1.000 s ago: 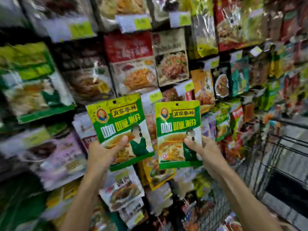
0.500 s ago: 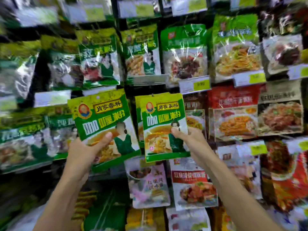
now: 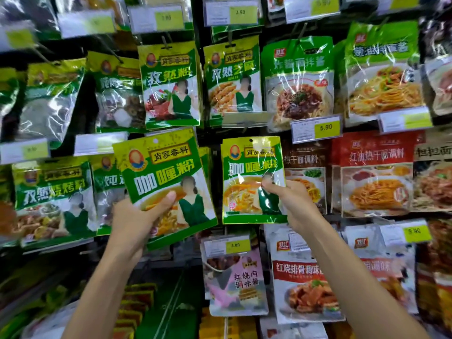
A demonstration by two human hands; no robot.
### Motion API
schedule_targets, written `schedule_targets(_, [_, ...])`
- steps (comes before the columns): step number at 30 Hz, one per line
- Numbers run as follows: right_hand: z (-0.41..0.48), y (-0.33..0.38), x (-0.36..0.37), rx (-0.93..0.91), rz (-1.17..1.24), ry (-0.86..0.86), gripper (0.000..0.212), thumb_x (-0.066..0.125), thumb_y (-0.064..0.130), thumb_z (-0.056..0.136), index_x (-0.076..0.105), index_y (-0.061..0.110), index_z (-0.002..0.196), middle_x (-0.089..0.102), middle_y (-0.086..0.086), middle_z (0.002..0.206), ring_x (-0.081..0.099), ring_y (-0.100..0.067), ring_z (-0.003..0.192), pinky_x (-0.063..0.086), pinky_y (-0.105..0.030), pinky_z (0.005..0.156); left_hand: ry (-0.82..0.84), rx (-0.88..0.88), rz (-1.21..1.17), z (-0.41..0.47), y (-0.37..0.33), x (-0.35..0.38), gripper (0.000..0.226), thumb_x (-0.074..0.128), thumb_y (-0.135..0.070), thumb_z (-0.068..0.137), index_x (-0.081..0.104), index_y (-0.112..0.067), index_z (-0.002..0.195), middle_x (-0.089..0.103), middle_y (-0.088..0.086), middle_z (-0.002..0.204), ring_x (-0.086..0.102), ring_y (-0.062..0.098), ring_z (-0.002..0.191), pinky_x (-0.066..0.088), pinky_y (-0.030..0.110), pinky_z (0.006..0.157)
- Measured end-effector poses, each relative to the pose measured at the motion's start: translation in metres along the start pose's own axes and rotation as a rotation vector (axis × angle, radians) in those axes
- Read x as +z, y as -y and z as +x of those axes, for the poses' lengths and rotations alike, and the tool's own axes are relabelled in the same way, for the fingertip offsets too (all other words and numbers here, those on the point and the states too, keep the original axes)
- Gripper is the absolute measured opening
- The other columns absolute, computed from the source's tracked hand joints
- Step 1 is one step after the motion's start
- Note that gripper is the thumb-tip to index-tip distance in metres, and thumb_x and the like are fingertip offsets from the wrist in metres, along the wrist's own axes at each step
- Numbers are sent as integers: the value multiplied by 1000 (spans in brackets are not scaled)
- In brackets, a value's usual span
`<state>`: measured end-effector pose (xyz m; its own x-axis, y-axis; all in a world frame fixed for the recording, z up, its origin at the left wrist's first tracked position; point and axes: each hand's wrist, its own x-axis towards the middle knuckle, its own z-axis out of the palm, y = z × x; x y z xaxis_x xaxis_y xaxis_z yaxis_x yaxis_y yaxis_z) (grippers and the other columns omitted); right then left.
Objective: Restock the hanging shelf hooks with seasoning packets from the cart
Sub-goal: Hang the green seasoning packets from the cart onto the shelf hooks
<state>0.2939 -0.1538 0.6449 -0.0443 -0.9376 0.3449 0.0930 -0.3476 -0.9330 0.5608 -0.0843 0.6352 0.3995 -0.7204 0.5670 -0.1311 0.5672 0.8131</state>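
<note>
the view is filled by a hanging shelf [image 3: 199, 25] of hooks, on which rows of seasoning and noodle-sauce packets are hung under yellow-and-white price tags. two green-and-yellow curry powder packets are held up in front of its middle row, apart from each other.

the left curry powder packet [image 3: 166, 172] is seen larger and nearer the camera. it is tilted, with its top leaning to the left, and is placed below a hanging cumin powder packet [image 3: 171, 86]. the right curry powder packet [image 3: 249, 167] is held nearly upright, below a cumin sesame packet [image 3: 233, 79] and just left of a brown noodle-sauce packet [image 3: 304, 162]. edges of more green packets [image 3: 206, 157] are seen between the two.

both bare forearms are raised from the bottom of the view and angled inward. the left hand [image 3: 132, 221] is closed around the lower left part of its packet, the thumb laid across the front and the fingers hidden behind. the right hand [image 3: 293, 204] is pinched on the lower right edge of its packet, thumb on the front.

a round hang hole is visible at the top of each held packet; whether either is on a hook cannot be told.
</note>
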Motion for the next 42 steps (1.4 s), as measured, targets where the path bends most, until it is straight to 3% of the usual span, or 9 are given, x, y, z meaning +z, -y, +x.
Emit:
schedule_targets(6, [-2, -2, 3, 23, -27, -19, 30, 70, 23, 87, 64, -5, 96, 67, -14, 87, 63, -26, 84, 48, -33, 72, 37, -13, -35, 4, 3, 3, 62, 84, -54, 41, 66, -13, 84, 67, 12, 80, 59, 26, 69, 40, 30, 53])
schedule_targets(9, [0, 3, 4, 18, -25, -28, 42, 68, 20, 88, 58, -15, 110, 67, -21, 88, 62, -22, 76, 47, -30, 67, 64, 9, -46, 4, 2, 7, 59, 84, -49, 44, 69, -17, 91, 74, 3, 85, 68, 19, 71, 45, 23, 48])
schedule_targets(14, [5, 4, 7, 38, -41, -40, 30, 68, 21, 89, 64, -7, 98, 66, -11, 81, 58, -10, 69, 41, -24, 58, 87, 17, -80, 3, 0, 11, 46, 82, -37, 52, 69, -15, 91, 74, -5, 72, 67, 5, 57, 46, 14, 42])
schedule_targets(20, [3, -7, 9, -5, -181, -112, 30, 66, 31, 89, 56, 6, 76, 56, -10, 76, 52, -21, 73, 36, -32, 63, 185, -18, -133, 3, 3, 27, 47, 83, -36, 51, 69, -18, 92, 76, 4, 87, 73, 17, 78, 57, 27, 61])
schedule_targets(25, [-21, -25, -21, -275, -567, -306, 18, 62, 29, 92, 61, 12, 89, 57, 10, 70, 56, -11, 67, 41, -21, 56, 312, -75, -196, 2, 15, 66, 44, 84, -28, 56, 69, -18, 97, 76, 2, 92, 73, 17, 84, 57, 23, 63])
schedule_targets(28, [-33, -9, -41, -507, -600, -460, 8, 55, 23, 96, 60, 16, 98, 55, 19, 76, 59, -9, 74, 46, -20, 62, 382, -194, -190, 5, 19, 93, 51, 84, -35, 50, 68, -13, 93, 76, 10, 88, 73, 24, 79, 58, 38, 76])
schedule_targets(31, [-27, 22, -54, -799, -671, -526, 15, 52, 17, 98, 62, 10, 107, 64, 4, 87, 63, -18, 81, 50, -28, 69, 451, -301, -194, 9, 20, 116, 54, 81, -39, 51, 64, -4, 89, 75, 11, 81, 72, 22, 75, 56, 40, 82])
schedule_targets(34, [-5, 49, -58, -1032, -883, -558, 25, 51, 12, 97, 60, 1, 117, 63, -14, 112, 58, -27, 106, 42, -26, 91, 445, -373, -218, 13, 21, 130, 58, 78, -36, 59, 62, 5, 96, 72, 22, 96, 69, 32, 93, 51, 46, 94])
schedule_targets(42, [48, 61, -61, -1033, -1152, -480, 39, 46, 22, 100, 51, 0, 131, 52, -17, 134, 44, -30, 129, 33, -39, 111, 411, -368, -167, 20, 28, 144, 49, 75, -29, 80, 59, 11, 105, 71, 24, 97, 70, 32, 90, 52, 47, 94])
